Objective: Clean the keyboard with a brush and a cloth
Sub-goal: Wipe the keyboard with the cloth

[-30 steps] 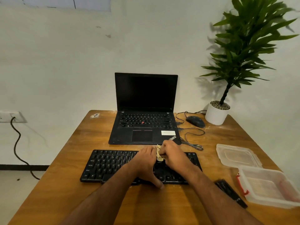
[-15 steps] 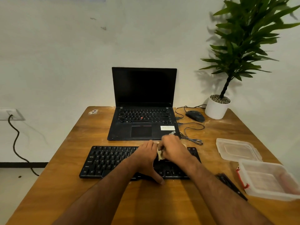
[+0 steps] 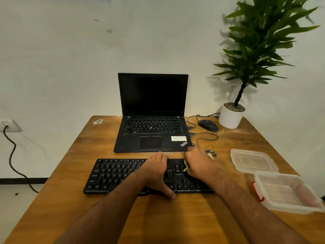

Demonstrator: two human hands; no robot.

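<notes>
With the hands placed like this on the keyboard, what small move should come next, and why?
Probably draw the right hand, which grips the cloth, further right along the keyboard. The left hand lies flat on the middle keys and steadies it, and the right end is not yet reached.

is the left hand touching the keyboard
Touching: the head view shows the left hand lying flat across the keyboard, thumb over its near edge.

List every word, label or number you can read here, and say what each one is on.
"ThinkPad": laptop palm rest, right corner.
"Ctrl", "Alt": keyboard bottom row; its other key legends are too blurred.
White label on the laptop: print too small to read.
Sticker on the table: unreadable.
</notes>
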